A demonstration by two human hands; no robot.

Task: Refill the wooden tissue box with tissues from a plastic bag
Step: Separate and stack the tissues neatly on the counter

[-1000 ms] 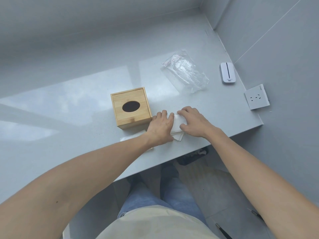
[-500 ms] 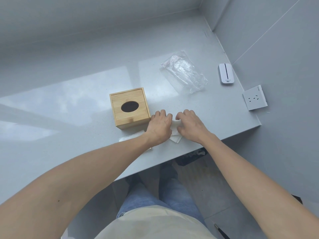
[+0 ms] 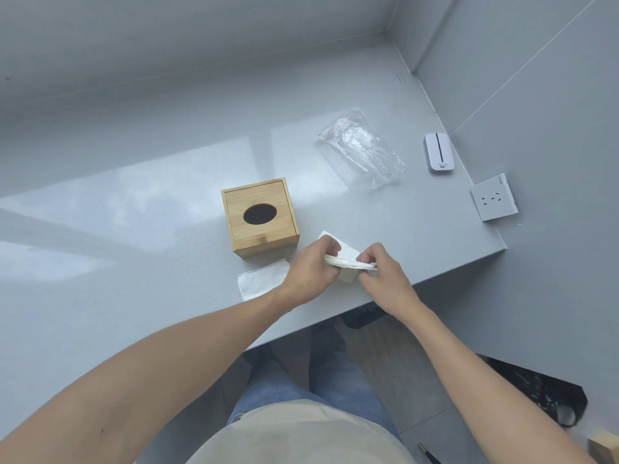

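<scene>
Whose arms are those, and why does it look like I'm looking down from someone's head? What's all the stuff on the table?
There is no machine here. A person wears a camera on their head, so you see what they see: their own two arms reaching out and their legs below the table edge.

On the grey table stands a wooden box with an oval hole in its top. That box is for tissues. Behind it, to the right, lies a clear plastic bag that looks empty. Near the wall lies a small white gadget, and a white socket is close by.

The left hand and the right hand together hold a thin stack of white tissues, lifted a little. One more tissue lies flat in front of the box.
</scene>
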